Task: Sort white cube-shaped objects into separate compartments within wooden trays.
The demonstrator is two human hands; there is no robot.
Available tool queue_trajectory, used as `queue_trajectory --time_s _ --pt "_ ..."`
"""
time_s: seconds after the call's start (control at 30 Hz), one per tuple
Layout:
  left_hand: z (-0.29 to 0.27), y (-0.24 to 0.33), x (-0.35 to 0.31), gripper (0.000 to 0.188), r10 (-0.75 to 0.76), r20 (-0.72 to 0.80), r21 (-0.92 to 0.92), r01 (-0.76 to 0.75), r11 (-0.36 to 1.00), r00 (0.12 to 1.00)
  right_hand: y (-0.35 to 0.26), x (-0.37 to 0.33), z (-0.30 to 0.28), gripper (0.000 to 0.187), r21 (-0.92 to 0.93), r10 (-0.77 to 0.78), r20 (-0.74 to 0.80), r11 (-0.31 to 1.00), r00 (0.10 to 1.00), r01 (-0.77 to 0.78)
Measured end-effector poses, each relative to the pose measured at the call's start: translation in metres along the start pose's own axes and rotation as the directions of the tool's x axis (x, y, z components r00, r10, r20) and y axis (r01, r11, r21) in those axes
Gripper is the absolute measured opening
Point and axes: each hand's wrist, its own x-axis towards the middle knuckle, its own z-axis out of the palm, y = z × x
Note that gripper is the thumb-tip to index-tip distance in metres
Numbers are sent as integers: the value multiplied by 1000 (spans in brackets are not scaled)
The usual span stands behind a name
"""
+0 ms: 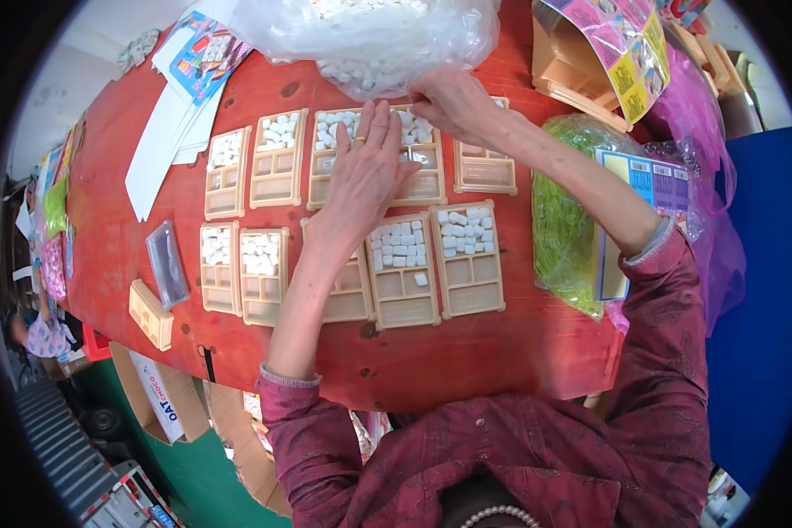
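While left hand (367, 167) extends flat over white pieces (327, 130), right hand (456, 104) curls, grip unclear.

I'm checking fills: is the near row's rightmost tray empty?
No: that tray holds many small white pieces.

Left hand (365, 176) palm-down, outstretched; right hand (458, 107) farther forward, curled.

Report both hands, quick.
Left hand: open, over the beige trays.
Right hand: fingers curled in near the clear plastic bag; whether it holds anything cannot be told.
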Motion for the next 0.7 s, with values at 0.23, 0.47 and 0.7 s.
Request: queue_trajectory --time_s 0.23,0.47,0.7 --pt "14 4 -2 63 102 -76 91 -95 991 992 8 5 6 10 93 34 29 995 999 -36" --pt "9 10 -1 65 80 -75 73 -74 995 994 6 2 5 11 134 24 16 991 1000 -26" --pt "16 8 -2 66 64 -65 74 -60 995 996 6 -1 17 9 149 -158 -58 975 986 165"
